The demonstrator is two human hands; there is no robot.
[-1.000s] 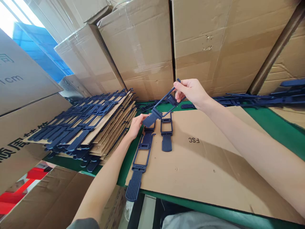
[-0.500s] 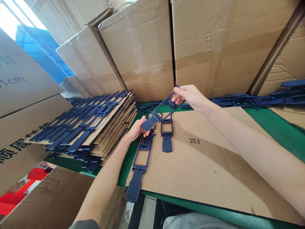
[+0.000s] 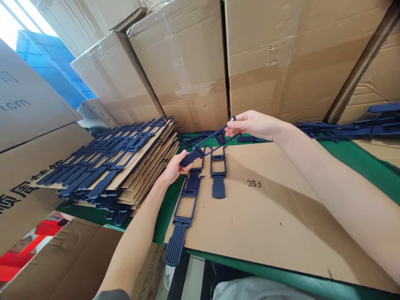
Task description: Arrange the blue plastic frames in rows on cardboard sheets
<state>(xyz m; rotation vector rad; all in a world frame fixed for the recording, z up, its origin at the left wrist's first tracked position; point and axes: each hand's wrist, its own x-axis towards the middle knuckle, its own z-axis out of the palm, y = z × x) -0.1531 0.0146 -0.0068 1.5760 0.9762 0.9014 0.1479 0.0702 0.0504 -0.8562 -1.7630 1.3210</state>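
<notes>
A dark blue plastic frame piece point(image 3: 200, 151) is held in the air between my hands. My left hand point(image 3: 176, 167) is closed round its ribbed paddle end. The fingers of my right hand point(image 3: 240, 125) pinch the far end, near a small hook. Below, on a flat cardboard sheet point(image 3: 265, 225) marked FSC, lie similar pieces: one long piece point(image 3: 183, 208) at the left edge, its paddle overhanging the front, another partly behind my left hand, and a shorter-looking one point(image 3: 218, 171) to their right.
At the left, a stack of cardboard sheets point(image 3: 150, 175) carries several blue pieces point(image 3: 106, 158). More blue pieces point(image 3: 343, 129) lie along the back right of the green table point(image 3: 340, 156). Large cardboard boxes point(image 3: 181, 66) stand behind, with another box point(image 3: 28, 100) at the left.
The held piece has tilted, its paddle turning more edge-on and shifting slightly left with my left hand. My right wrist and forearm have moved a little right, the pinch kept.
</notes>
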